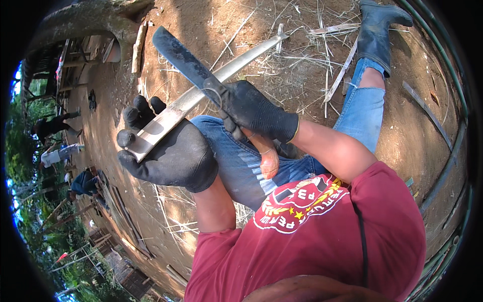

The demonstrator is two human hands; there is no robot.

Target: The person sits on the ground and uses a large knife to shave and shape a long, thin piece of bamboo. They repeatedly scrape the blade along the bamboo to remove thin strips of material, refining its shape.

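1. Left hand (168, 153): black-gloved, closed around the near end of a pale bamboo strip (201, 93). The strip runs up and to the right from the palm, its far tip over the ground (427, 136).
2. Right hand (256, 111): black-gloved, clenched on the handle of a machete (183, 58). The dark blade lies across the strip and points up-left.
3. Step in hand, as judged: shaving or splitting the strip, the blade bearing on it just beyond the left fingers.
4. A further stroke would call for a firm left grip and the edge directed away from the fingers.
5. Both hands work over the bent knee in jeans (241, 161); a rubber boot (380, 30) sits at the far end of the leg.
6. Surroundings: bamboo shavings (312, 60) litter the ground; other people (65, 153) work well apart at left. Nothing blocks the blade.
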